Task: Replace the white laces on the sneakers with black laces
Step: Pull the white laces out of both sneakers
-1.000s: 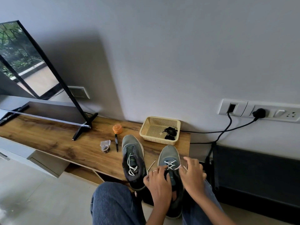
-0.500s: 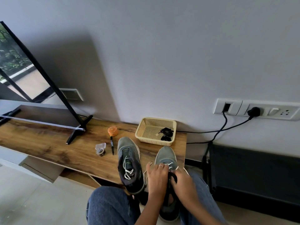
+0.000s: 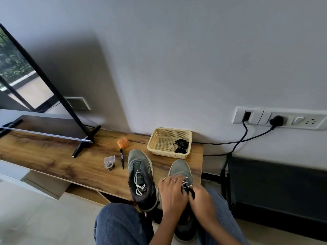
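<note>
Two grey-green sneakers lie on the wooden table (image 3: pixel 53 156), heels toward me. The left sneaker (image 3: pixel 139 167) has its white lace (image 3: pixel 138 184) loosened and partly pulled out. On the right sneaker (image 3: pixel 180 168), only a short crossing of white lace (image 3: pixel 186 183) shows between my hands. My left hand (image 3: pixel 172 192), wearing a ring, has its fingers curled down onto that lacing. My right hand (image 3: pixel 202 202) grips the dark tongue and lace area from the right. Black laces (image 3: pixel 181 146) lie bundled in the beige basket (image 3: pixel 159 137) behind the sneakers.
An orange-lidded jar (image 3: pixel 122 143), a black marker (image 3: pixel 122 158) and a small clear box (image 3: pixel 109 162) sit left of the sneakers. A TV (image 3: pixel 44 82) on a stand fills the left. Cables (image 3: pixel 235 145) hang from wall sockets (image 3: pixel 283 119) above a dark unit (image 3: pixel 283 188).
Both hands have drawn closer together over the right sneaker's lacing, covering more of the white lace. The left sneaker has not moved.
</note>
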`<act>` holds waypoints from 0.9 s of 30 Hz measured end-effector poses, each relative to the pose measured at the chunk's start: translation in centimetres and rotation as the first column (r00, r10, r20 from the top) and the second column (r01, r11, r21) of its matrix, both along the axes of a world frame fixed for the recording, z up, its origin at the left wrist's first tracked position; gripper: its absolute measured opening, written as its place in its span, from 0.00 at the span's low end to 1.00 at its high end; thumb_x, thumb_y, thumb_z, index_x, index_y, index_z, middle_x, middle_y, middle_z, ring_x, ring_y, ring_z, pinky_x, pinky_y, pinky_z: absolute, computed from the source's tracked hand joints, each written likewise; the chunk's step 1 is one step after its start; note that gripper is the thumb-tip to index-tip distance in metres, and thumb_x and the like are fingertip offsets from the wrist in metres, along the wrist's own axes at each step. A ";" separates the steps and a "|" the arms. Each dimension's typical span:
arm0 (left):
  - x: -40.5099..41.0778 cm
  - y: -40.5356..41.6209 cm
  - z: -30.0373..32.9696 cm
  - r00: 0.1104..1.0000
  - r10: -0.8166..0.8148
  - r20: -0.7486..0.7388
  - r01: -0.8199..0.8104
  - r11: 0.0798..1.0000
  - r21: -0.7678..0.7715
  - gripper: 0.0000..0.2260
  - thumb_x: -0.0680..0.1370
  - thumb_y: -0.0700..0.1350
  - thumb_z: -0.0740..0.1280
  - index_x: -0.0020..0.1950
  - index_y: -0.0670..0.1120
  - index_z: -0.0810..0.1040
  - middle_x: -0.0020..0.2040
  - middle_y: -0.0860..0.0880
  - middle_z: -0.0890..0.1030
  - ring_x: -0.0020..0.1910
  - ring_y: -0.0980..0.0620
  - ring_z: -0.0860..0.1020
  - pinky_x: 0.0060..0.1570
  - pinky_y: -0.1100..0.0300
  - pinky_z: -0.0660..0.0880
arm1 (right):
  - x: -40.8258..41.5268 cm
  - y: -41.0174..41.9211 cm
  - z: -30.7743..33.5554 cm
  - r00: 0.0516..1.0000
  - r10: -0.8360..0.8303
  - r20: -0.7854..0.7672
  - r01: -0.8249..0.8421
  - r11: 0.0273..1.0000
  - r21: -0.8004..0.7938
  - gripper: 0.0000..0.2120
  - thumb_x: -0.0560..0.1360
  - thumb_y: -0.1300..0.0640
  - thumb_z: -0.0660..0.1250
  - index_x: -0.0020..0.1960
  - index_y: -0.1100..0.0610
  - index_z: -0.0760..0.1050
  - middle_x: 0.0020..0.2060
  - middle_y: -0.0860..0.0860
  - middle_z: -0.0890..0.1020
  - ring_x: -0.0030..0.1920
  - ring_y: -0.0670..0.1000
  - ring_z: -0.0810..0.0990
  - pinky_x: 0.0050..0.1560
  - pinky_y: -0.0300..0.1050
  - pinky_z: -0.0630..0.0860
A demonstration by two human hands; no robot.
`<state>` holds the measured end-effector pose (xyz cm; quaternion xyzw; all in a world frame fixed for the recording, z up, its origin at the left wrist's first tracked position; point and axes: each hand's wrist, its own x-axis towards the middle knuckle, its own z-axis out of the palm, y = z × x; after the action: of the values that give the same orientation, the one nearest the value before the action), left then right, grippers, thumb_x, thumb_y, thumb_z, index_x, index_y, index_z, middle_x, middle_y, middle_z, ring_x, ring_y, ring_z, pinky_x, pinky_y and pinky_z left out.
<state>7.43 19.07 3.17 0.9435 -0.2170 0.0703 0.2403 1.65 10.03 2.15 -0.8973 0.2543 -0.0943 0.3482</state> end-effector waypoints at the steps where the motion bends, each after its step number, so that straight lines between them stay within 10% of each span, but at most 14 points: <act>1: 0.1 0.0 0.0 0.998 -0.049 0.039 0.047 0.998 0.045 0.10 0.62 0.46 0.71 0.42 0.56 0.83 0.40 0.60 0.82 0.47 0.57 0.79 0.59 0.53 0.63 | 0.0 0.0 0.0 1.000 0.005 -0.004 -0.005 1.000 0.001 0.08 0.78 0.55 0.62 0.54 0.53 0.77 0.48 0.48 0.80 0.49 0.49 0.79 0.45 0.43 0.73; 11: 0.7 0.9 0.1 0.981 -0.104 0.163 0.059 0.964 0.260 0.08 0.71 0.45 0.63 0.31 0.52 0.74 0.26 0.55 0.74 0.32 0.54 0.77 0.66 0.46 0.58 | 0.0 0.0 -0.1 1.000 -0.012 0.001 0.012 1.000 0.007 0.08 0.77 0.58 0.63 0.53 0.54 0.78 0.48 0.49 0.80 0.49 0.50 0.79 0.46 0.43 0.73; 17: 0.7 0.8 0.9 0.982 -0.174 0.069 0.140 0.928 0.347 0.14 0.57 0.55 0.80 0.32 0.53 0.78 0.30 0.56 0.78 0.38 0.53 0.79 0.58 0.47 0.69 | 0.0 -0.1 -0.2 1.000 -0.015 0.002 0.015 1.000 0.020 0.06 0.77 0.57 0.63 0.51 0.54 0.78 0.47 0.49 0.79 0.46 0.49 0.78 0.44 0.42 0.71; 23: -0.1 0.2 0.5 0.990 0.079 -0.120 -0.086 0.995 -0.054 0.08 0.69 0.47 0.75 0.36 0.52 0.75 0.28 0.55 0.75 0.32 0.52 0.76 0.56 0.46 0.68 | 0.0 -0.1 -0.2 0.999 -0.035 0.022 0.035 0.999 0.017 0.04 0.76 0.58 0.64 0.49 0.55 0.77 0.45 0.48 0.80 0.43 0.48 0.77 0.42 0.41 0.72; 25: -0.8 0.4 1.7 0.918 0.255 -0.303 -0.358 0.863 -0.356 0.05 0.78 0.43 0.67 0.41 0.48 0.75 0.32 0.55 0.75 0.34 0.49 0.76 0.49 0.47 0.73 | 0.0 -0.1 -0.2 0.998 -0.048 0.032 0.048 0.999 0.022 0.04 0.75 0.59 0.64 0.48 0.56 0.78 0.44 0.49 0.80 0.42 0.49 0.78 0.41 0.43 0.73; 27: -0.9 0.6 3.4 0.727 0.413 -0.549 -0.684 0.510 -0.521 0.04 0.80 0.42 0.64 0.44 0.46 0.74 0.37 0.51 0.76 0.40 0.45 0.77 0.43 0.53 0.71 | 0.1 -0.2 -0.4 0.998 -0.052 0.030 0.051 0.998 0.028 0.04 0.75 0.59 0.64 0.47 0.56 0.78 0.44 0.50 0.80 0.42 0.49 0.77 0.41 0.45 0.73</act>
<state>6.56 19.65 6.57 0.7945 0.1898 0.0483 0.5748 1.74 9.85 1.78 -0.8840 0.2735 -0.1134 0.3618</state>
